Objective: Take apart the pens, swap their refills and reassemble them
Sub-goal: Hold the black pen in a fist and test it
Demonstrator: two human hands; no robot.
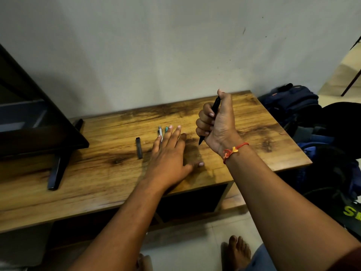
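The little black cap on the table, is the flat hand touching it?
Apart. The head view shows bare wood between the black cap and the left hand.

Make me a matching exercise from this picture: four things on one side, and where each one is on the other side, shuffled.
Things:
1. slim black pen
2. short black plastic piece
3. white pen
4. red thread bracelet

Places:
A. lying free on the wooden table
B. round the right wrist
C. partly under the left hand fingers
D. gripped in the right hand

Pairs: 1-D, 2-A, 3-C, 4-B
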